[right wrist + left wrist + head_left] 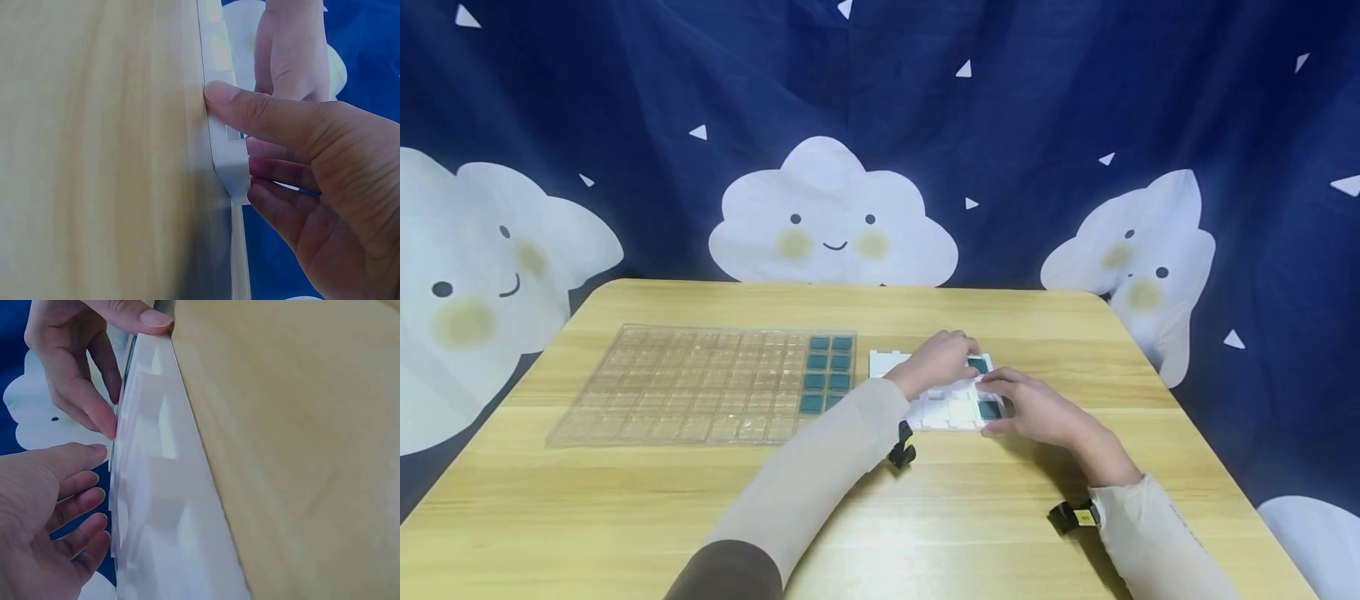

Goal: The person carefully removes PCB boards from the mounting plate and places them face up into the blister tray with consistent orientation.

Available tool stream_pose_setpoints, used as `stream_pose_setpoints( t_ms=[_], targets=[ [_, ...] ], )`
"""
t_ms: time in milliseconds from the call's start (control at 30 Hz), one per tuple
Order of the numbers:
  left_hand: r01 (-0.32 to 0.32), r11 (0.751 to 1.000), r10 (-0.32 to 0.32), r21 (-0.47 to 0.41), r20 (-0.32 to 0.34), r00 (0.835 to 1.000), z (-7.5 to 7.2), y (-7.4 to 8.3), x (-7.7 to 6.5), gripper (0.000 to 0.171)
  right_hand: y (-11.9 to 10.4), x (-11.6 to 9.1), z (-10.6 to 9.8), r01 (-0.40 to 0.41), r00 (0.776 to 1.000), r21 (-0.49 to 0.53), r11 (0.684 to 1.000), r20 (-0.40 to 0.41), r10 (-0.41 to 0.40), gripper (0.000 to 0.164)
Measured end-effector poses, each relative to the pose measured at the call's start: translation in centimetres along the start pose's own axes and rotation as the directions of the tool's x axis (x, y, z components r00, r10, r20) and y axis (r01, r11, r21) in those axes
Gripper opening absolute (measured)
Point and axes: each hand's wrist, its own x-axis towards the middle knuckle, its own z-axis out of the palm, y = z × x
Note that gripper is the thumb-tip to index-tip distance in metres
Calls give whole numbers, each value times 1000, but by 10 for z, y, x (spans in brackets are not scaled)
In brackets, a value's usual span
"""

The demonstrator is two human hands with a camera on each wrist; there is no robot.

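A white compartment tray (pixel 936 410) lies on the table right of centre, with teal pieces (pixel 989 410) showing at its right end. My left hand (pixel 936 362) reaches over the tray, its fingertips around the far teal piece. In the left wrist view the fingers of this left hand (pixel 56 506) are loosely bent, near the tray's upper side; contact is hard to tell. My right hand (pixel 1037 408) holds the tray's right end. In the right wrist view the right thumb (pixel 262 112) presses the tray's near side (pixel 228 159), the fingers on the other side.
A clear plastic grid tray (pixel 662 387) with many small cells lies to the left; teal pieces (pixel 816 362) fill cells at its right end. The wooden table (pixel 850 525) ends before a dark blue curtain (pixel 880 92). Black wrist cameras (pixel 902 450) are strapped to both wrists.
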Motion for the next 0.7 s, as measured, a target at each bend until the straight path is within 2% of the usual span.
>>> stream_pose_setpoints(
  t_ms=[167, 467, 700],
  targets=[
    [19, 999, -19, -35, 2, 1000, 3, 0, 3, 42, 0, 1, 0, -4, 1000, 3, 1000, 3, 4, 69],
    [10, 999, -10, -39, 0, 1000, 7, -3, 9, 42, 1, 0, 0, 2, 1000, 2, 1000, -6, -2, 68],
    [45, 996, -44, -73, 18, 999, 8, -3, 11, 42, 1, 0, 0, 2, 1000, 11, 1000, 4, -2, 65]
  ],
)
